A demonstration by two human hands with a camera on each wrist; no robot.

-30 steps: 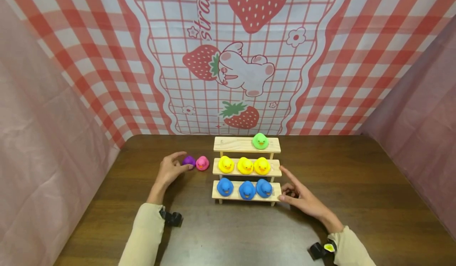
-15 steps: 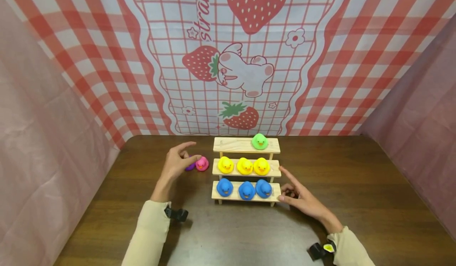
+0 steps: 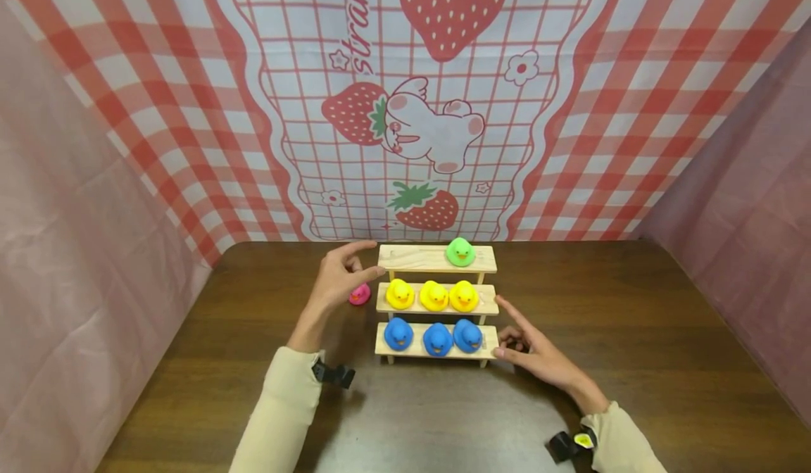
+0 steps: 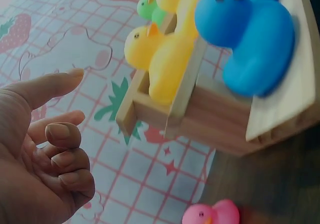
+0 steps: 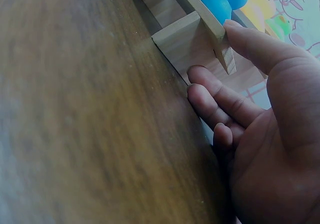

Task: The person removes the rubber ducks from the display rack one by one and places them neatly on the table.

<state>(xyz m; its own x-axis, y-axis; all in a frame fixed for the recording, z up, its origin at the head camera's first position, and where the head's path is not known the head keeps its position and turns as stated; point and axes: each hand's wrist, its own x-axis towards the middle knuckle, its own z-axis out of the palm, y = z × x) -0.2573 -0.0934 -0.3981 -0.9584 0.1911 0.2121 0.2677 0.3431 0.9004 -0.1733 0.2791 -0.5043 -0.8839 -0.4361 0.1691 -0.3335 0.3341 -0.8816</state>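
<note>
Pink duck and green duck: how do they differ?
The pink duck is bright pink, the green duck light green. The pink duck sits on the table, left of the wooden stand; the green duck sits on the stand's top shelf, toward its right end. In the head view, the left hand partly covers the pink duck, while the green duck shows whole. Both are toy ducks sitting upright.

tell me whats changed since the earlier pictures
The person's left hand moved right and forward, from beside the small purple toy duck, now out of sight, to the upper left end of the three-tier pale wooden stand; it visibly holds nothing. The right hand, the stand and the small pink toy duck stayed put.
</note>
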